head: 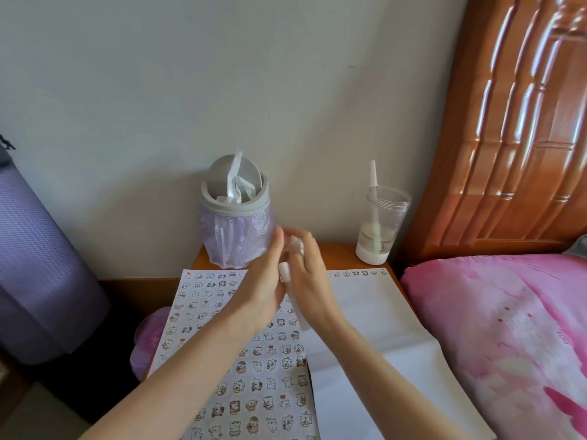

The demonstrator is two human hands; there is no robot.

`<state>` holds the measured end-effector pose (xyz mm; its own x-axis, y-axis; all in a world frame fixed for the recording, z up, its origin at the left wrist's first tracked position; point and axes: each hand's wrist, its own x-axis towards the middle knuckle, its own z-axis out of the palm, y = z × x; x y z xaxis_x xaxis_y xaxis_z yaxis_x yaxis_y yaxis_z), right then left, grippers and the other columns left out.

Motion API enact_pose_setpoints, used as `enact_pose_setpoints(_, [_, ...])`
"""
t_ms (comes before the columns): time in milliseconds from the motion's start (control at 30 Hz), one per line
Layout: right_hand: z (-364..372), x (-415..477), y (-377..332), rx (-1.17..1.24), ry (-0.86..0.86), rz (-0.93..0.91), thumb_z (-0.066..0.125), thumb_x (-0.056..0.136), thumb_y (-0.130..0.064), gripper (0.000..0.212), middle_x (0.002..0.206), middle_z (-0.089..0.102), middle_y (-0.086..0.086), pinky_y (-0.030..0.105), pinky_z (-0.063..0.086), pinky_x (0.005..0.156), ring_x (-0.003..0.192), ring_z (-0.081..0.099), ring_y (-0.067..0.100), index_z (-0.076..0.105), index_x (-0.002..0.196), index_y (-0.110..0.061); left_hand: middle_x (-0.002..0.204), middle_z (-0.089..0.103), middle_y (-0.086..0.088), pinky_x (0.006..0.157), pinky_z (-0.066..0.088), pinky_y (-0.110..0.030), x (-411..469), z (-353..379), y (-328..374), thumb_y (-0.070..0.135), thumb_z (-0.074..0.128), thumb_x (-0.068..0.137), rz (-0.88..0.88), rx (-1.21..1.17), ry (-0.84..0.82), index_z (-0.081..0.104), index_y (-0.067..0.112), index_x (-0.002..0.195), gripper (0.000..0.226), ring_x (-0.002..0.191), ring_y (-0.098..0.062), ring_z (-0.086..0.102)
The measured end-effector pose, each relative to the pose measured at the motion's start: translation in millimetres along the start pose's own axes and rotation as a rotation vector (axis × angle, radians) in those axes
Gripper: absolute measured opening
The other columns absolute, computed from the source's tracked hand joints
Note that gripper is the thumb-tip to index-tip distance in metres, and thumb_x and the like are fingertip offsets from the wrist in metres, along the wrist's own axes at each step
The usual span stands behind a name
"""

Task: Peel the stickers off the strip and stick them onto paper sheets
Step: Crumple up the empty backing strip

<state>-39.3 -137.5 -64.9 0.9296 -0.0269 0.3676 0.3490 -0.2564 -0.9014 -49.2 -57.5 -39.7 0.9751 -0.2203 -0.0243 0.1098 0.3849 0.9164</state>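
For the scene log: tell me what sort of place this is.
Probably a bedroom: a carved wooden headboard and pink bedding stand beside a small bedside table holding a little lined bin.

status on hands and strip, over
Right hand holds strip. Left hand at strip's top, grip blurred. Right sheet: one sticker row at far edge. Bin behind hands, not blocking.

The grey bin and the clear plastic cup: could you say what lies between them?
In the head view, bare orange wooden tabletop lies between the grey bin and the clear plastic cup.
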Motion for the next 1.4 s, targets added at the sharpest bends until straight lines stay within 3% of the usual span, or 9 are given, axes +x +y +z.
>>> enact_pose_setpoints(200, [-8.5, -14.4, 0.5, 0.097, -0.358, 0.031, 0.038, 0.097, -0.046, 0.035, 0.128, 0.037, -0.015, 0.029, 0.030, 0.108, 0.130, 0.032, 0.004, 0.046, 0.131, -0.040, 0.051, 0.068, 0.009, 0.068, 0.048, -0.027, -2.1, -4.7, 26.0, 0.064, 0.018, 0.090, -0.066, -0.087, 0.048, 0.066, 0.024, 0.058, 0.070, 0.052, -0.006, 0.068])
enact_pose_setpoints(333, [-9.0, -12.4, -1.2, 0.031, -0.308, -0.057, 0.053, 0.088, -0.047, 0.013, 0.113, 0.047, -0.007, 0.033, 0.037, 0.101, 0.115, 0.044, 0.018, 0.053, 0.098, -0.039, 0.052, 0.067, 0.009, 0.065, 0.051, -0.024, -2.1, -11.2, 20.0, 0.062, 0.024, 0.090, -0.090, -0.040, -0.019, 0.069, 0.025, 0.039, 0.077, 0.055, -0.004, 0.067])
enact_pose_setpoints(500, [-11.3, -1.1, -0.3, 0.069, -0.198, -0.046, 0.051, 0.094, -0.010, 0.016, 0.084, 0.054, -0.001, 0.022, 0.041, 0.068, 0.075, 0.050, 0.008, 0.047, 0.084, -0.022, 0.093, 0.067, -0.001, 0.077, 0.051, -0.026, -6.6, -21.3, 10.7, 0.035, 0.047, 0.092, -0.074, 0.117, -0.140, 0.066, 0.018, 0.099, 0.027, 0.085, -0.008, 0.064])
enact_pose_setpoints(667, [-14.4, 6.3, 2.8, 0.092, -0.019, -0.003, 0.045, 0.094, -0.006, 0.012, 0.087, 0.056, 0.003, 0.041, 0.048, 0.067, 0.074, 0.054, 0.021, 0.038, 0.099, -0.013, 0.118, 0.061, 0.009, 0.069, 0.055, -0.014, -19.4, -23.9, 6.7, 0.021, 0.053, 0.093, 0.033, 0.346, -0.129, 0.049, 0.029, 0.128, 0.036, 0.092, 0.007, 0.065])
enact_pose_setpoints(833, [-7.2, 4.8, -3.8, 0.039, 0.028, -0.009, 0.036, 0.094, -0.010, 0.023, 0.113, 0.043, 0.002, 0.036, 0.050, 0.087, 0.098, 0.052, 0.011, 0.049, 0.111, -0.016, 0.119, 0.056, 0.022, 0.081, 0.050, -0.011, -20.5, -32.3, 3.9, 0.029, 0.058, 0.088, 0.174, 0.583, -0.103, 0.046, 0.038, 0.130, 0.044, 0.103, 0.015, 0.057])
enact_pose_setpoints(933, [-8.4, 10.5, -3.8, -0.020, 0.021, 0.027, 0.032, 0.097, -0.005, 0.023, 0.112, 0.035, 0.000, 0.014, 0.048, 0.076, 0.090, 0.048, 0.005, 0.054, 0.100, -0.001, 0.104, 0.066, 0.018, 0.079, 0.056, -0.026, -18.1, -38.3, 6.7, 0.020, 0.062, 0.087, 0.213, 0.554, -0.001, 0.059, 0.038, 0.116, 0.034, 0.100, 0.008, 0.062])
enact_pose_setpoints(1133, [-2.6, 16.5, -11.6, -0.046, 0.035, 0.091, 0.030, 0.094, -0.003, 0.020, 0.097, 0.037, -0.003, 0.005, 0.042, 0.061, 0.079, 0.046, 0.006, 0.049, 0.089, -0.002, 0.108, 0.069, 0.012, 0.073, 0.050, -0.008, -21.1, -34.6, 5.0, 0.008, 0.067, 0.082, 0.244, 0.603, -0.017, 0.058, 0.028, 0.122, 0.046, 0.100, 0.006, 0.062])
enact_pose_setpoints(1267, [1.4, 18.2, -12.6, -0.051, 0.039, 0.152, 0.027, 0.094, -0.005, 0.019, 0.094, 0.036, -0.005, 0.014, 0.039, 0.070, 0.079, 0.043, 0.007, 0.045, 0.089, -0.005, 0.112, 0.067, 0.017, 0.089, 0.048, -0.010, -21.3, -40.2, 5.9, 0.011, 0.073, 0.076, 0.287, 0.701, -0.021, 0.056, 0.029, 0.125, 0.055, 0.106, 0.007, 0.059])
enact_pose_setpoints(1400, [5.1, 13.6, -12.6, 0.030, -0.039, 0.185, 0.028, 0.095, -0.010, 0.018, 0.101, 0.037, -0.001, 0.035, 0.046, 0.078, 0.085, 0.045, 0.013, 0.045, 0.094, -0.006, 0.095, 0.073, 0.001, 0.073, 0.060, -0.034, -20.2, -41.5, 1.9, 0.014, 0.072, 0.078, 0.390, 0.619, 0.135, 0.061, 0.019, 0.107, 0.032, 0.082, -0.012, 0.071])
